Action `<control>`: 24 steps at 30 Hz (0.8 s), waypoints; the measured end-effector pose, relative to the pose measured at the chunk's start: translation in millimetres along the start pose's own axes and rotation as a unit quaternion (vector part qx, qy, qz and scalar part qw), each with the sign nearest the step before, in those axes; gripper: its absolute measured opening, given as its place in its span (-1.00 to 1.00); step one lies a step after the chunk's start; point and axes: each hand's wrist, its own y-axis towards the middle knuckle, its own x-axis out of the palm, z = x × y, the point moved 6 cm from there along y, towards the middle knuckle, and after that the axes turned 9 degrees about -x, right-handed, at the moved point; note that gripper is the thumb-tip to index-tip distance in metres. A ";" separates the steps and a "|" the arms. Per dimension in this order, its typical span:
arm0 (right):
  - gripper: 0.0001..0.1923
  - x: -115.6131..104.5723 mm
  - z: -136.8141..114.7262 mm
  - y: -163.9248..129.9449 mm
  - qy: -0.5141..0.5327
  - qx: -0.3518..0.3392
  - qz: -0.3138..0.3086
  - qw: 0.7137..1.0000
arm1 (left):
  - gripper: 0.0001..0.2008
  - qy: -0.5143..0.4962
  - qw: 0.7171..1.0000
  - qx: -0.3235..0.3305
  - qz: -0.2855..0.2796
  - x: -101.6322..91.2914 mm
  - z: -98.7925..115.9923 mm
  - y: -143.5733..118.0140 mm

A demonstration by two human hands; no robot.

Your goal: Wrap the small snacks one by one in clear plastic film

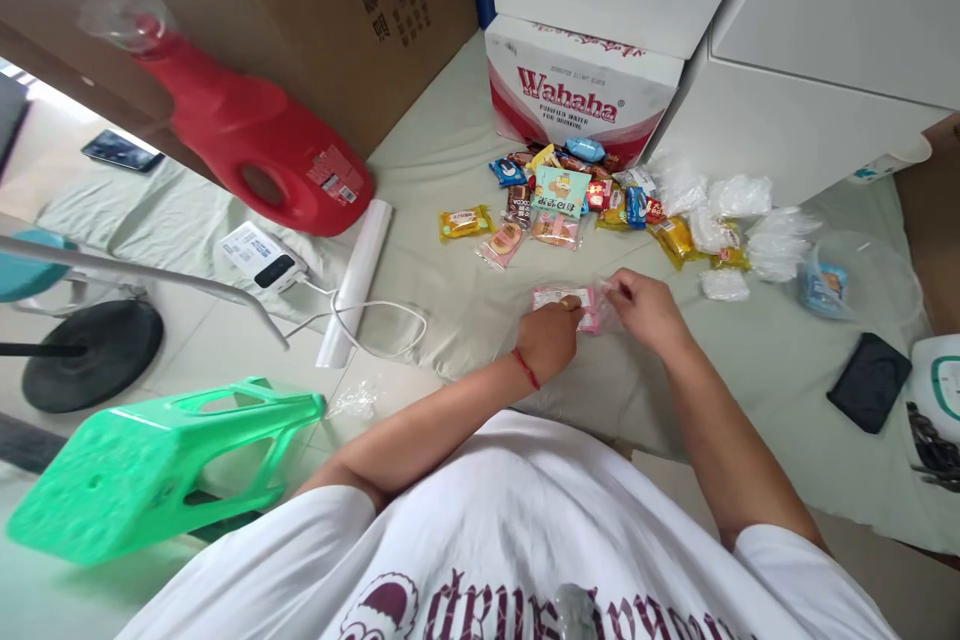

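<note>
My left hand, with a red string at the wrist, and my right hand both grip a pink snack packet that sits inside a clear plastic bag on the pale green sheet. Just beyond the hands lies a pile of wrapped snacks: yellow, blue, red and pink packets. Right of the pile lie several crumpled clear bags. How far the pink packet is inside the clear bag is hard to tell.
A Wahaha water carton and white cabinets stand behind the snacks. A red jug, a white power bank with cable and a white roll lie left. A green stool lies tipped near left; a black wallet right.
</note>
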 end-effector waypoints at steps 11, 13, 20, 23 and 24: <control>-0.79 54.7 -42.3 10.2 -0.058 -0.052 -0.018 0.997 | -0.71 -0.275 0.924 -0.145 0.221 -7.2 -93.8 -13.5; -0.78 55.1 -41.5 6.7 -0.044 -0.054 -0.007 0.998 | -0.65 -0.240 0.931 -0.185 0.205 0.3 -96.6 -10.0; -0.59 36.8 -36.8 -34.2 0.249 0.020 0.107 0.962 | -0.72 -0.315 0.920 -0.064 0.225 5.7 -45.7 -15.6; -0.48 35.8 -25.8 -65.8 0.454 0.092 0.151 0.873 | -0.69 -0.263 0.914 0.101 0.294 6.0 -9.1 -35.3; -0.48 38.3 -20.8 -75.6 0.494 0.119 0.162 0.846 | -0.67 -0.236 0.915 0.165 0.283 10.9 5.1 -40.0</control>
